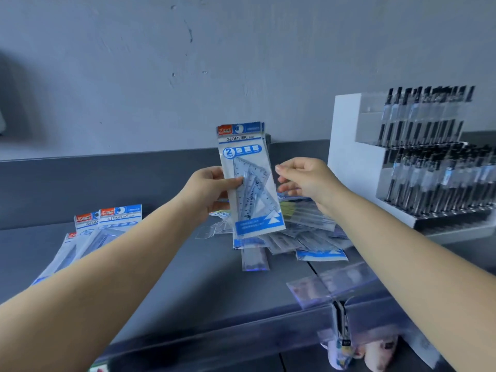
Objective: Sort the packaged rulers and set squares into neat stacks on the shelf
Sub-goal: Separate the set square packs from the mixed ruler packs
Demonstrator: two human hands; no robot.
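Note:
My left hand (212,187) holds a small upright bunch of packaged set squares (248,181) with blue and red headers, thumb across the front pack. My right hand (303,179) hovers just right of the bunch, fingers loosely curled, holding nothing. Below and behind the bunch lies a loose pile of packaged rulers and set squares (303,232) on the dark grey shelf (214,277). At the left of the shelf lies a fanned stack of set-square packs (107,226), partly hidden by my left forearm.
A white tiered display of black pens (429,157) stands at the right on the shelf. A clear packet (330,285) lies near the shelf's front edge. A grey wall rises behind. More goods hang below the front edge at the right.

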